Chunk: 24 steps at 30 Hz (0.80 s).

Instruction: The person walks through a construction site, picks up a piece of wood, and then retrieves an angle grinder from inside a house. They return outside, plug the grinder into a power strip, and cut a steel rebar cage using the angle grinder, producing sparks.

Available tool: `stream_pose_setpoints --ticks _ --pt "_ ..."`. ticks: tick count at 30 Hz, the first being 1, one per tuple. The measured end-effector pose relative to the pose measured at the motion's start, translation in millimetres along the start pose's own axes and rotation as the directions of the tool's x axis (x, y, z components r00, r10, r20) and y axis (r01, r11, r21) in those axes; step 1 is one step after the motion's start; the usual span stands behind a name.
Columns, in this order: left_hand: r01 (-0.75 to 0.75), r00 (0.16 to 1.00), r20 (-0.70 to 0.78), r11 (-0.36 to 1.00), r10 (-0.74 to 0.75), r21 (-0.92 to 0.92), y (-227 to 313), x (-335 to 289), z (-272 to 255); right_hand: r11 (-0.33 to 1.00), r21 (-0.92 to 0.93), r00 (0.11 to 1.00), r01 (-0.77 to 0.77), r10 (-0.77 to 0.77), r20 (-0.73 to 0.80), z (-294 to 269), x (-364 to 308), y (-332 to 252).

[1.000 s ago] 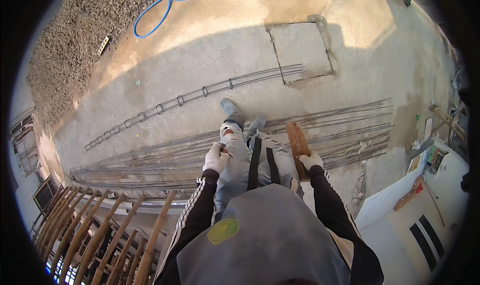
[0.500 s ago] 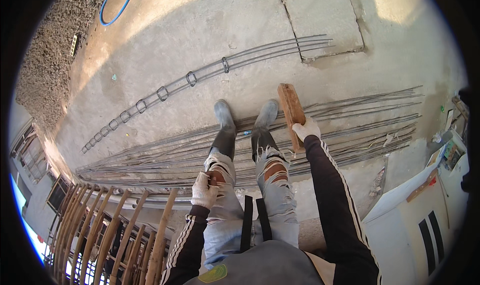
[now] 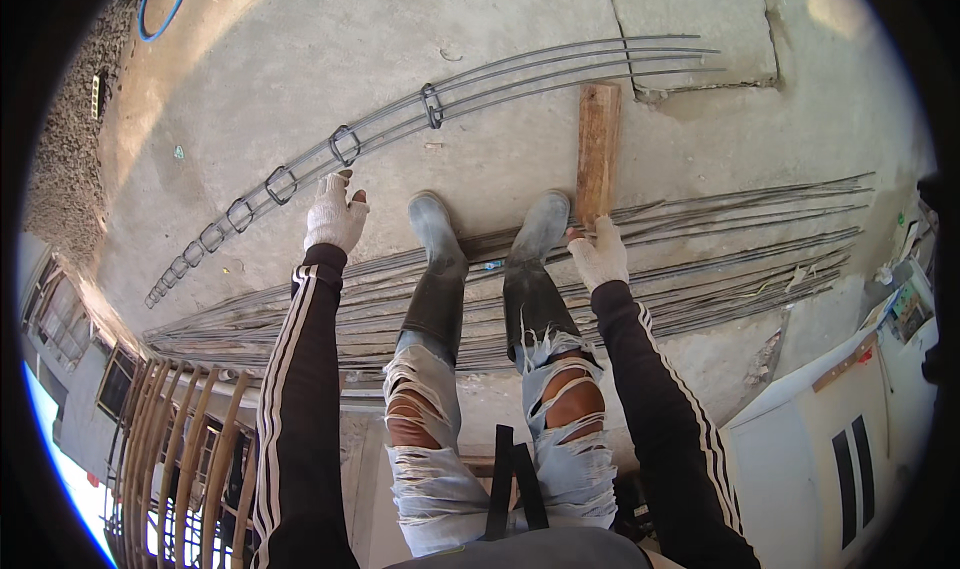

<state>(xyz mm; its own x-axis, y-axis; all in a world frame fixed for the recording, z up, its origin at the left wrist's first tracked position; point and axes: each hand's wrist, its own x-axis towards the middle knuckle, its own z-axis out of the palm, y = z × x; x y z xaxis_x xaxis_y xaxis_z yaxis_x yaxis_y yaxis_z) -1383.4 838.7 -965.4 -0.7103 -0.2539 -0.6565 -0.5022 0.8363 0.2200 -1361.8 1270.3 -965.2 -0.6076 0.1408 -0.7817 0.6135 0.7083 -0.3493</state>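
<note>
L hand [image 3: 335,214] ctr-left, thumb & fingers apart, just below rebar cage [image 3: 431,107] running lower left to upper right. R hand [image 3: 602,256] ctr-right, at lower end of wood plank [image 3: 598,144]; can't tell if clamped. Loose rods [image 3: 720,227] mid-frame, behind boots [image 3: 434,227].

Wooden block [image 3: 599,149]: brown, rectangular, long axis pointing away from wearer; near end at right hand [image 3: 598,254], grip unclear; far end close to cage bars; rebar cage [image 3: 436,114]: slim grey rods, squarish ties; lies slanting on concrete floor [image 3: 520,159], untied ends rightward.
</note>
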Motion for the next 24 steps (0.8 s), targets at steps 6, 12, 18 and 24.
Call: stream_pose_setpoints --ticks 6,12,18,24 --pt "-0.095 0.993 0.092 0.97 0.076 0.223 48.1 115.2 33.9 0.709 0.698 0.973 -0.098 -0.079 0.217 33.4 -81.7 -119.7" --pt "-0.117 0.974 0.223 0.946 0.049 0.304 57.1 158.2 66.4 0.671 0.665 0.894 -0.329 -0.007 0.448 57.0 -84.0 -148.3" --pt "-0.062 0.968 0.252 0.959 -0.01 0.275 66.2 157.2 63.4 0.636 0.732 0.93 -0.244 -0.059 0.362 57.3 -80.8 -140.8" --pt "-0.136 0.946 0.32 0.956 0.047 0.261 73.2 124.8 32.1 0.535 0.783 0.913 -0.316 -0.051 0.404 62.1 -73.2 -146.0"
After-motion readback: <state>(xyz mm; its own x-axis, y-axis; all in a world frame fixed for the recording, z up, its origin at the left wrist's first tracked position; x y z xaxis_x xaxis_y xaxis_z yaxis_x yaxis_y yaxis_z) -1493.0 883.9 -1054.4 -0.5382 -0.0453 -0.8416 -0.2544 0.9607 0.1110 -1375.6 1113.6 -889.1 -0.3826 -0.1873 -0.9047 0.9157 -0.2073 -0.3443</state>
